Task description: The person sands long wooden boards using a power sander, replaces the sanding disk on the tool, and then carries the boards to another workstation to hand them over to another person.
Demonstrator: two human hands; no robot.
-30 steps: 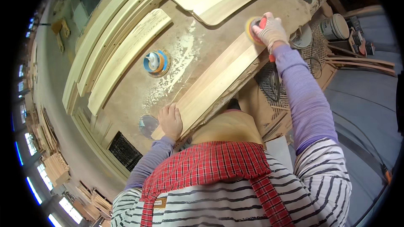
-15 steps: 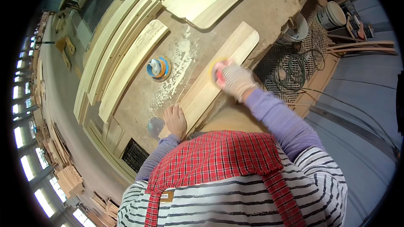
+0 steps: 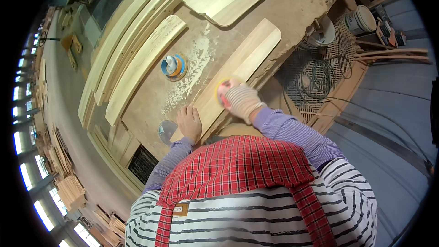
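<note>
A blue and orange ring, like a tape roll (image 3: 179,70), sat on a dusty bench (image 3: 295,22) with a white bottle (image 3: 171,64) standing inside it. Past the bench's ragged edge were a round white bucket (image 3: 364,19) and a second pale bucket (image 3: 327,33); what they held was too small and shadowed to tell. A coiled hose (image 3: 321,80) lay near them on dark mesh.

A smooth, pale wooden board (image 3: 249,57), long and flat with a rounded far corner, ran diagonally along the bench's near edge. The bare left hand (image 3: 189,122) rested on its near end, fingers spread and gripping nothing. The right hand (image 3: 242,100), in a ribbed knit glove, grasped a round red and yellow sander (image 3: 224,92) against the board's upper face. Chalky white smears (image 3: 194,71) roughened the bench beside it, and curved wooden rails (image 3: 145,67) lay farther left
</note>
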